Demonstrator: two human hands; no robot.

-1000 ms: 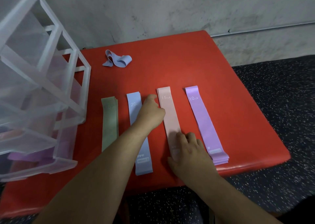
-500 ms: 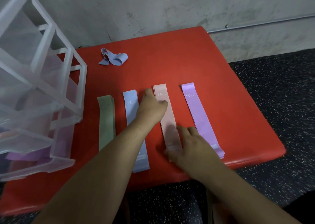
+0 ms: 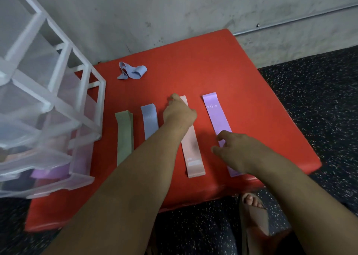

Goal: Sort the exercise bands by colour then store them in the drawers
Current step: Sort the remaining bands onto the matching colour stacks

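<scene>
Red mat (image 3: 193,70), crumpled blue band (image 3: 131,72), plastic drawers (image 3: 58,107)

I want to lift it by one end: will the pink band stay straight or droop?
Likely droop: the blue band at the back sits crumpled in soft folds. The pink band lies thin and flat, so probably light. Pushed endwise on the red mat, it may buckle, not slide.

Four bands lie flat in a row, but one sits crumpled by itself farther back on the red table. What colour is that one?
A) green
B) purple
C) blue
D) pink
C: the crumpled band is pale blue, lying alone behind the flat row on the red table.
</scene>
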